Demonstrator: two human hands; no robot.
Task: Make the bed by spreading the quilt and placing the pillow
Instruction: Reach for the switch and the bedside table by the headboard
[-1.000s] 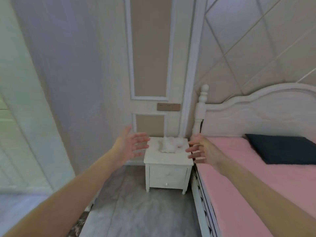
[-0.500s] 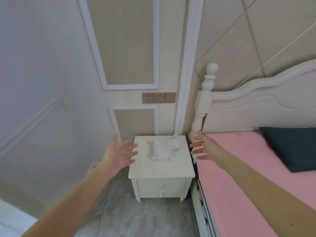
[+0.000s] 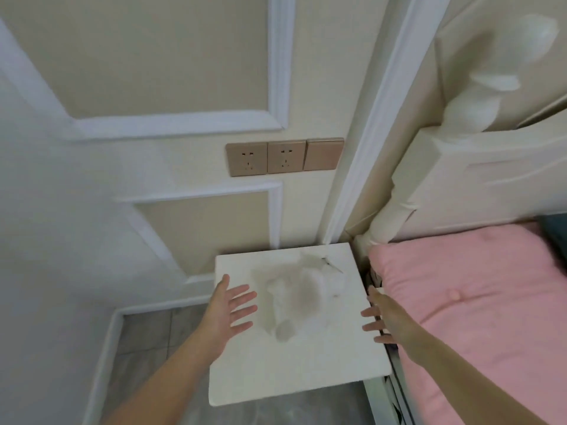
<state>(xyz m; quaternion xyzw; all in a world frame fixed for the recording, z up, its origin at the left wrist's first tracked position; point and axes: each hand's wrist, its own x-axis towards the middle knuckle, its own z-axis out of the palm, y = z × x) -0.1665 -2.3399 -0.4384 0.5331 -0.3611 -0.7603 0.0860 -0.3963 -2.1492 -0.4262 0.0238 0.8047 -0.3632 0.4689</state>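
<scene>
A white fluffy bundle (image 3: 294,299), blurred by motion, lies on top of a white nightstand (image 3: 306,369). My left hand (image 3: 228,314) hovers over the nightstand's left edge, palm turned inward and fingers spread. My right hand (image 3: 383,320) is at the nightstand's right edge, fingers straight and pointing at the bundle. Both hands hold nothing. The bed with a pink cover (image 3: 472,302) fills the right side. Only a dark sliver of the dark blue pillow (image 3: 552,225) shows at the right edge.
The white headboard and its post (image 3: 478,167) stand at the upper right. A panelled wall with bronze sockets (image 3: 283,156) is behind the nightstand. Grey tiled floor (image 3: 144,338) lies to the left of the nightstand.
The view has closed in on the nightstand and tilted down. Both hands have come nearer to the white bundle, one on each side. The pillow has slid almost out of view.
</scene>
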